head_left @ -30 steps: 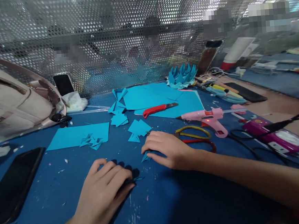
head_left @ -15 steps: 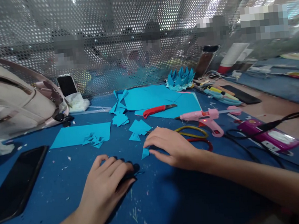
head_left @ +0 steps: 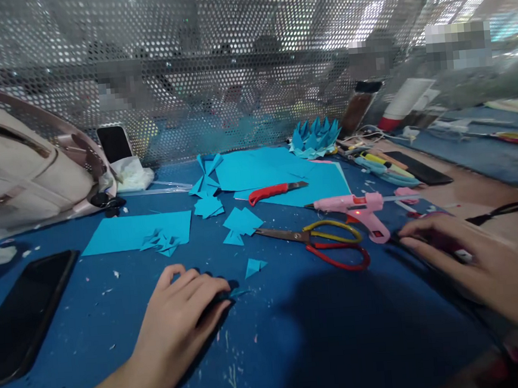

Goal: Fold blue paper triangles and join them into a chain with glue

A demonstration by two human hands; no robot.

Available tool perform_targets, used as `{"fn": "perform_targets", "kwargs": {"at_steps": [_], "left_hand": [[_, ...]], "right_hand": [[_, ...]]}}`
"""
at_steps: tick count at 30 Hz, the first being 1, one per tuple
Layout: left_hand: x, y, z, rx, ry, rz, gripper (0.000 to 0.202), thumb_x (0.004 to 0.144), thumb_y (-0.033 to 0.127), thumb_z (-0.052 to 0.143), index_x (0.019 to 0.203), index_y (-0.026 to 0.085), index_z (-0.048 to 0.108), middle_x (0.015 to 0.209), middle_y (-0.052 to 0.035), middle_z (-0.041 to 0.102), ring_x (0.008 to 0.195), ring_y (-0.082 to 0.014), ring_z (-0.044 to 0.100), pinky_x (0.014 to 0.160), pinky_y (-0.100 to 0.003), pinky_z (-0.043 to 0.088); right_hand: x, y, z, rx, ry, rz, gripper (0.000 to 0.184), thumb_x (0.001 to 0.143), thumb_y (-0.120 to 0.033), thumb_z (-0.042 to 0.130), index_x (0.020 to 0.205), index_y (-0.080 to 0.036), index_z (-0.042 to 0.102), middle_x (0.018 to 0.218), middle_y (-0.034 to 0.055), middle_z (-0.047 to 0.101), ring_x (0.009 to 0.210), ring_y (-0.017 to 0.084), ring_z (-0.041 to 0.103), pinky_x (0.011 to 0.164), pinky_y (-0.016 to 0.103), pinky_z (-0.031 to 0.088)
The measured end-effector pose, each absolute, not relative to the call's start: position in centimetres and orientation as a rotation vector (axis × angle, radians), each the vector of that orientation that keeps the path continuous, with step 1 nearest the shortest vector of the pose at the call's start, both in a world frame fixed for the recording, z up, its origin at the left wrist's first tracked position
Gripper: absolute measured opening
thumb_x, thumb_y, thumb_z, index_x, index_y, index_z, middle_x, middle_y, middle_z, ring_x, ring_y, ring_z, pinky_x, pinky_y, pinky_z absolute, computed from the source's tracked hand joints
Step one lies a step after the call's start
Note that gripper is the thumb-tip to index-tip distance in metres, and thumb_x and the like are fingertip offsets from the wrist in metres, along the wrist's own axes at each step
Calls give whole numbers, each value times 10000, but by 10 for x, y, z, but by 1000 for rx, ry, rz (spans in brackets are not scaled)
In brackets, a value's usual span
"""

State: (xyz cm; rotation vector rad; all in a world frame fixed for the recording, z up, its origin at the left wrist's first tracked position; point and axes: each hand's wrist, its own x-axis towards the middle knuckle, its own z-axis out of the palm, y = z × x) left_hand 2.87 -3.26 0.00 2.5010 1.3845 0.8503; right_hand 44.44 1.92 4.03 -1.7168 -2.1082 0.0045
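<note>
My left hand [head_left: 186, 319] rests on the blue tabletop, thumb and fingers closed on a small folded blue paper piece [head_left: 238, 292] whose tip sticks out to the right. A small blue paper triangle [head_left: 254, 266] lies just beyond those fingertips. On the right, my right hand [head_left: 474, 255] hovers over black cords, fingers stretched and apart, partly covering a purple power strip. Just left of its fingertips is a pink glue gun [head_left: 361, 205] with a lit red light. Scissors [head_left: 329, 239] with yellow and red handles lie between the hands.
Blue paper sheets [head_left: 261, 167], a red-handled knife [head_left: 270, 192] and a folded paper crown-like ring [head_left: 315, 139] lie toward the perforated metal screen [head_left: 215, 90]. Left are a black phone [head_left: 29, 317], a blue paper strip [head_left: 118, 234] and a light bag [head_left: 18, 159].
My right hand has let go of the small paper triangle and moved right to the cords beside the glue gun. The scissors are now uncovered. My left hand has barely moved.
</note>
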Motion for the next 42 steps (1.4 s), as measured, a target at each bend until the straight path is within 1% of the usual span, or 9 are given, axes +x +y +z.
{"fn": "perform_targets", "kwargs": {"at_steps": [3, 6, 9, 13, 21, 27, 30, 33, 42], "left_hand": [[27, -29, 0, 2524, 1400, 832, 89, 972, 193, 553, 1029, 244, 599, 939, 9, 714, 794, -178, 594, 850, -367, 312], [25, -27, 0, 2547, 1426, 788, 93, 971, 202, 549, 1034, 237, 608, 956, -2, 717, 801, -179, 602, 853, -369, 325], [24, -28, 1, 2571, 1461, 759, 88, 972, 213, 545, 1010, 232, 622, 964, -8, 714, 830, -191, 608, 845, -371, 343], [22, -27, 1, 2631, 1514, 733, 101, 966, 203, 541, 1015, 232, 625, 1096, -44, 678, 979, -229, 582, 853, -383, 363], [28, -27, 4, 2765, 1405, 737, 204, 979, 125, 494, 1089, 231, 629, 1164, -68, 645, 1020, -237, 554, 870, -416, 354], [30, -23, 10, 2738, 1307, 772, 197, 988, 134, 494, 1106, 214, 631, 1117, -58, 657, 1013, -220, 555, 902, -413, 334], [32, -19, 11, 2790, 1212, 794, 212, 994, 154, 474, 1101, 206, 649, 1097, -65, 654, 988, -221, 552, 904, -418, 329], [36, -16, 9, 2818, 1151, 811, 223, 994, 201, 466, 1082, 202, 671, 1039, -73, 642, 934, -227, 541, 902, -435, 327], [33, -15, 6, 2790, 1103, 763, 239, 989, 249, 483, 1112, 205, 683, 986, -74, 616, 894, -231, 504, 881, -439, 331]], "right_hand": [[458, 36, 34, -1843, -2000, 184, 549, 765, -648, 540, 1127, -249, 647, 1134, 129, 684, 856, 296, 657, 691, 414, 500], [454, 56, 26, -1835, -2012, 302, 532, 790, -618, 570, 1134, -219, 651, 1200, 132, 672, 918, 287, 643, 761, 392, 485], [441, 72, 21, -1853, -2019, 346, 481, 772, -585, 650, 971, -149, 686, 969, 142, 717, 813, 285, 632, 701, 367, 448], [424, 80, 26, -1821, -2036, 458, 480, 851, -582, 581, 853, -116, 699, 578, 47, 617, 553, 186, 559, 577, 307, 395], [406, 63, 49, -1756, -1936, 533, 515, 841, -624, 567, 746, -127, 663, 614, 62, 586, 509, 129, 470, 465, 256, 352], [373, 36, 60, -1600, -2093, 942, 499, 860, -567, 485, 894, -152, 761, 517, 16, 532, 437, 126, 435, 420, 245, 337], [355, 28, 64, -1456, -2285, 973, 456, 865, -538, 540, 928, -146, 764, 804, 89, 704, 707, 218, 634, 623, 289, 503], [339, 24, 67, -1281, -2413, 1012, 411, 905, -492, 537, 1099, -191, 739, 1164, 82, 695, 999, 280, 647, 873, 335, 510], [310, 28, 75, -1150, -2444, 1180, 397, 957, -457, 471, 1190, -245, 712, 1209, 36, 690, 1085, 261, 639, 995, 344, 473]]}}
